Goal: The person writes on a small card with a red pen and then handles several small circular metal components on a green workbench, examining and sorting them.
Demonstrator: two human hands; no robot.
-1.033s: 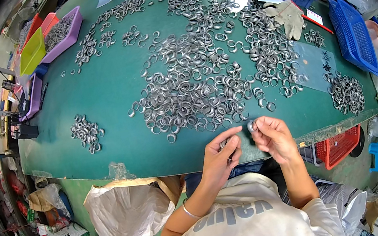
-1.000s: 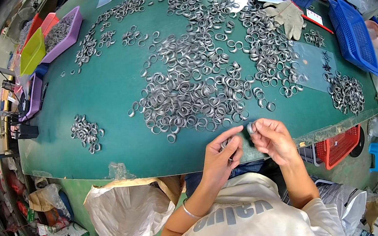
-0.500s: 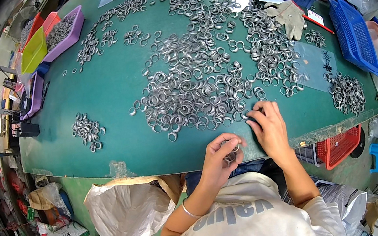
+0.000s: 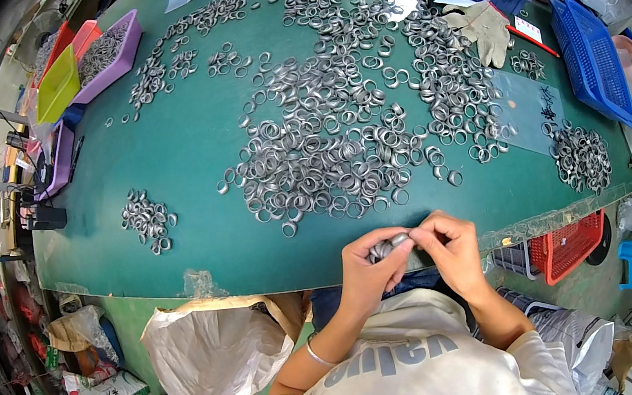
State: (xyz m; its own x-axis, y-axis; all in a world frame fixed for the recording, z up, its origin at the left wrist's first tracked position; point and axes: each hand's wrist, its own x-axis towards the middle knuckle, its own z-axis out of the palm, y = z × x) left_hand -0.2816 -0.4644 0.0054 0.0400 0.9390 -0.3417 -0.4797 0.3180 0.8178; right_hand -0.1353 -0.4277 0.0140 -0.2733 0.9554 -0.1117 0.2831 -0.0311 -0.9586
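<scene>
Several grey metal rings (image 4: 382,251) are bunched in my left hand (image 4: 368,268), whose fingers curl round them just above the table's near edge. My right hand (image 4: 448,247) has come up against it, its thumb and fingertips pinched together at a metal ring (image 4: 400,240) on the right end of the bunch. The fingers partly hide that ring. Beyond both hands spreads a large pile of loose rings (image 4: 310,161) on the green table (image 4: 184,148). A few stray rings lie at the pile's near right side.
Smaller ring heaps lie at the left (image 4: 146,218) and right (image 4: 580,155). A work glove (image 4: 484,30), a clear plastic bag (image 4: 529,110) and blue baskets (image 4: 592,63) are on the right. Purple (image 4: 118,67) and yellow bins (image 4: 57,85) stand far left.
My right hand has moved from the pile's near edge back and left to my left hand, where their fingertips meet. Stray rings now show where it was.
</scene>
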